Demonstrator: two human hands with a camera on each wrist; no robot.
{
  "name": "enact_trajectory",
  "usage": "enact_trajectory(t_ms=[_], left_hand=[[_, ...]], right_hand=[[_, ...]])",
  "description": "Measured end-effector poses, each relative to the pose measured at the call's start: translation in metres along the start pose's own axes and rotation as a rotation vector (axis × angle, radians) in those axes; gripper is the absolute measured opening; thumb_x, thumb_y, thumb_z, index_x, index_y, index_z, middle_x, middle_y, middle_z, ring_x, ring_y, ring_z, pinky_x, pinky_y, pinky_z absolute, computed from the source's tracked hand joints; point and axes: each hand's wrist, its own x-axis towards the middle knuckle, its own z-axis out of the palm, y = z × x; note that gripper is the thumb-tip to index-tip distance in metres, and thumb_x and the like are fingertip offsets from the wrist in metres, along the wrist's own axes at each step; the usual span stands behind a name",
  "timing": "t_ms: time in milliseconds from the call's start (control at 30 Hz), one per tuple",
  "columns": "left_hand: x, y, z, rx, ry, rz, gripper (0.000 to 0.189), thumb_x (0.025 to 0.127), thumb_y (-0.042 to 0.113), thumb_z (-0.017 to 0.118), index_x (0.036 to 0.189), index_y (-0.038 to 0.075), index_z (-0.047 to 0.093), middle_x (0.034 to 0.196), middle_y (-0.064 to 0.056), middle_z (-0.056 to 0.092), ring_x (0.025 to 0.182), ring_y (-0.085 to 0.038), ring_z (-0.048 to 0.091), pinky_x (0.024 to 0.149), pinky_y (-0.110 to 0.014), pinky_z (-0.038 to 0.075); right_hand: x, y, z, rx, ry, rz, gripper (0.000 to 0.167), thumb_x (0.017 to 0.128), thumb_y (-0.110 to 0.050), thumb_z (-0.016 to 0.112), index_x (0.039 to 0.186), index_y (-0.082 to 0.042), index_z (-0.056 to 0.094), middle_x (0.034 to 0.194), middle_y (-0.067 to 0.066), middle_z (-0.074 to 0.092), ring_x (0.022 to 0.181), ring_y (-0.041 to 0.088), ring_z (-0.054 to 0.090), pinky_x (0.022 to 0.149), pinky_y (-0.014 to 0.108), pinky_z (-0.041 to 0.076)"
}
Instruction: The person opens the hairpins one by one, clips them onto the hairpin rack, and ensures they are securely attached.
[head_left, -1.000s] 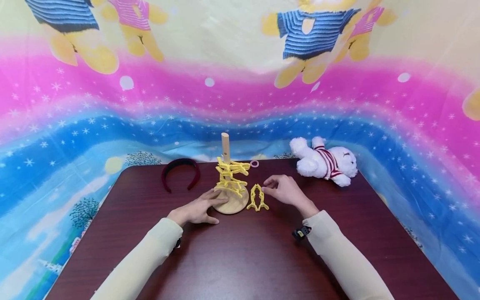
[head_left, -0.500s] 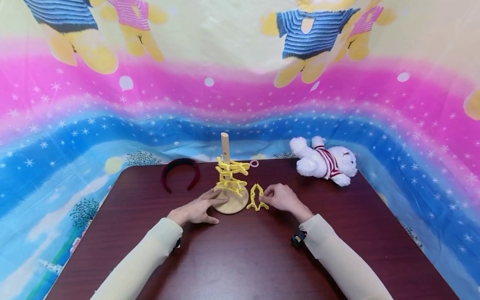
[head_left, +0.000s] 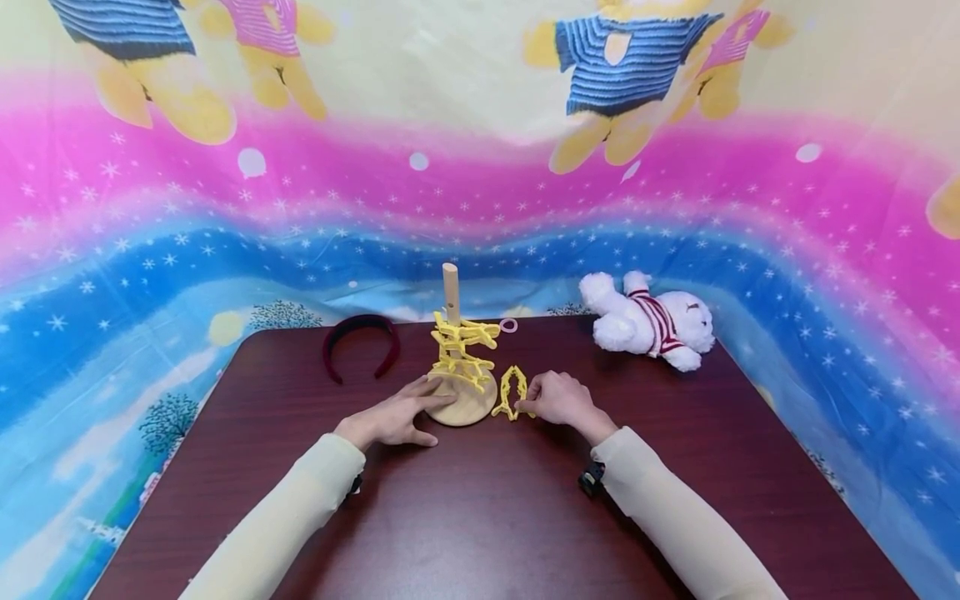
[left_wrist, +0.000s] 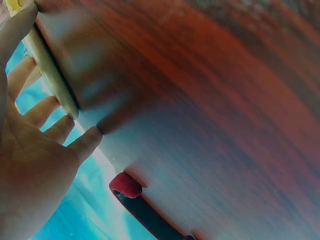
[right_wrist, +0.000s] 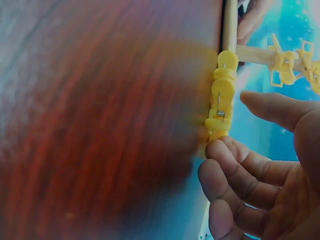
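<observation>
In the head view, my left hand (head_left: 396, 417) spreads its fingers at the left rim of a round wooden base (head_left: 468, 410). The left wrist view shows these fingers (left_wrist: 37, 111) nearly straight along that rim. An upright wooden post (head_left: 451, 293) rises from the base, with several yellow plastic spring clips (head_left: 461, 343) around it. To the base's right lies an oval yellow spring-clip piece (head_left: 513, 390). My right hand (head_left: 561, 398) is at this piece's right side. In the right wrist view its fingertips (right_wrist: 216, 150) meet the yellow piece's end, while the thumb (right_wrist: 265, 104) stands apart above it.
A dark red headband (head_left: 358, 333) lies at the table's back left. Behind the post is a small pink ring (head_left: 508, 326). A white teddy bear (head_left: 651, 323) in a striped top lies at the back right. A patterned cloth (head_left: 420, 217) hangs behind the brown table (head_left: 480, 525).
My right hand has moved slightly left and nearer, bringing its fingers to the oval clip piece's lower right side. The left hand and the clip piece have hardly moved.
</observation>
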Motion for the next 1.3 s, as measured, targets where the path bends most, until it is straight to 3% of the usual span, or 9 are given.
enact_trajectory(t_ms=[333, 700, 933, 1300], left_hand=[[0.000, 0.000, 0.000, -0.003, 0.003, 0.005, 0.077, 0.085, 0.036, 0.079, 0.153, 0.023, 0.043, 0.167, -0.015, 0.019, 0.154, -0.041, 0.012, 0.120, -0.057, 0.027], [-0.001, 0.001, -0.001, -0.007, -0.001, 0.001, 0.077, 0.085, 0.035, 0.079, 0.153, 0.024, 0.043, 0.167, -0.015, 0.018, 0.154, -0.043, 0.011, 0.120, -0.057, 0.027], [-0.001, 0.002, -0.001, -0.013, -0.001, 0.002, 0.077, 0.085, 0.034, 0.079, 0.153, 0.022, 0.043, 0.167, -0.016, 0.019, 0.154, -0.042, 0.011, 0.119, -0.058, 0.027], [-0.002, 0.002, -0.001, -0.004, 0.002, 0.003, 0.077, 0.085, 0.034, 0.079, 0.153, 0.022, 0.043, 0.167, -0.016, 0.019, 0.154, -0.043, 0.011, 0.119, -0.058, 0.028]], right_hand=[[0.002, 0.011, -0.004, -0.048, 0.000, 0.008, 0.023, 0.082, -0.050, 0.077, 0.076, -0.028, 0.072, 0.072, -0.008, 0.065, 0.070, 0.017, 0.058, 0.060, 0.037, 0.043], [0.002, 0.005, 0.002, -0.081, -0.011, 0.025, 0.041, 0.077, -0.065, 0.074, 0.072, -0.025, 0.066, 0.073, -0.007, 0.063, 0.069, 0.017, 0.057, 0.061, 0.036, 0.041], [0.000, 0.011, -0.003, -0.111, -0.028, 0.034, 0.036, 0.078, -0.058, 0.076, 0.071, -0.024, 0.065, 0.072, -0.004, 0.061, 0.069, 0.018, 0.056, 0.060, 0.036, 0.040], [0.000, 0.015, -0.006, -0.146, -0.037, 0.037, 0.042, 0.072, -0.058, 0.081, 0.070, -0.021, 0.062, 0.070, -0.002, 0.057, 0.067, 0.019, 0.055, 0.058, 0.036, 0.039]])
